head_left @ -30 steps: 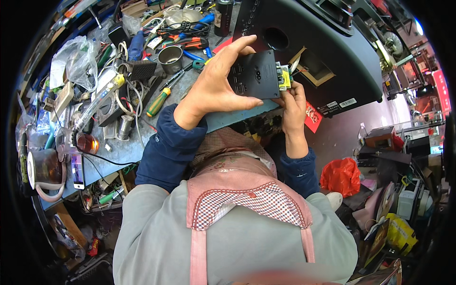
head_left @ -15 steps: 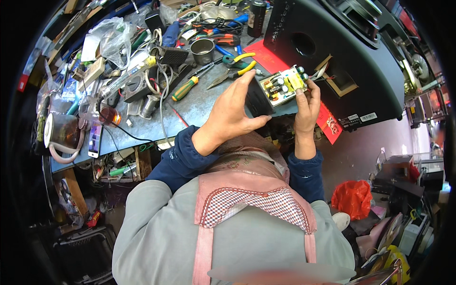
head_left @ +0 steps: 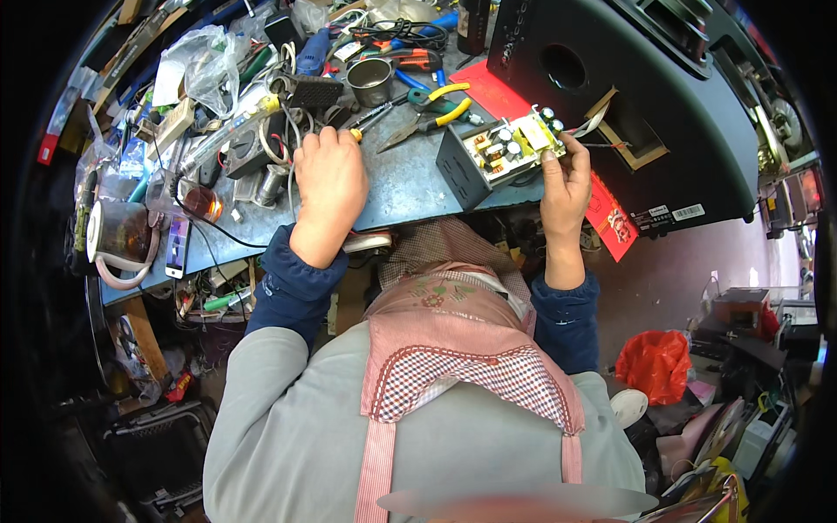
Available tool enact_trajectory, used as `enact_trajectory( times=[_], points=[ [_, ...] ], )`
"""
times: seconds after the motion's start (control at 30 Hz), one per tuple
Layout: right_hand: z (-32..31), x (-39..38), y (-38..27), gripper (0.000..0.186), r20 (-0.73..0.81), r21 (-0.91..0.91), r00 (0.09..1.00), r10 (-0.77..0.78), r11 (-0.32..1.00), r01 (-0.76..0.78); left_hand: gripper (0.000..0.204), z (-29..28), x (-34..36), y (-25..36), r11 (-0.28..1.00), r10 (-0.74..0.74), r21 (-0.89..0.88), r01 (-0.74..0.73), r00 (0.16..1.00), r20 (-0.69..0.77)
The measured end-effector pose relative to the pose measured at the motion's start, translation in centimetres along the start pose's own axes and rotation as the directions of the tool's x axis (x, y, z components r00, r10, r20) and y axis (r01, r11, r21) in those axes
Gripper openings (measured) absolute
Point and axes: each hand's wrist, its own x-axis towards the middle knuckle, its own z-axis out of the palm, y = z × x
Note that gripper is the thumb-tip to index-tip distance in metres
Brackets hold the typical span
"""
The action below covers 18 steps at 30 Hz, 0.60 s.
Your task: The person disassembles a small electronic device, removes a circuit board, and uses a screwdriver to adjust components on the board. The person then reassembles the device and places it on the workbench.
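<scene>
Right hand (head_left: pixel 565 179) pinching circuit board (head_left: pixel 512 144) edge, left hand (head_left: pixel 329 179) curled on screwdriver (head_left: pixel 377 116)

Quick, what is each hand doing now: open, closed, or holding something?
Left hand: closed on a screwdriver lying on the table.
Right hand: closed on the edge of a circuit board in a dark box.

An electronics repair workshop is shown. A metal-topped workbench (head_left: pixel 410 187) is crowded with pliers (head_left: pixel 440 109), loose wires, small parts and a metal cup (head_left: pixel 370 80). An opened power-supply board (head_left: pixel 510 144) and a large black speaker cabinet (head_left: pixel 628 96) are seen on it.
</scene>
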Motion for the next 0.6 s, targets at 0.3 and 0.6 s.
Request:
enact_trajectory(
  times=[0.3, 0.6],
  points=[
    [-0.1, -0.4, 0.7, 0.042, 0.005, -0.070, 1.000, -0.026, 0.997, 0.026, 0.026, 0.3, -2.2, -0.5, 0.999, -0.018, -0.033, 0.012, 0.985, -0.174],
    [0.3, -1.9, -1.0, 0.045, -0.148, -0.285, 0.951, -0.270, 0.933, 0.221, 0.031, -3.3, -8.1, 0.7, 0.694, -0.070, -0.710, -0.122, 0.970, -0.235]
  ],
)
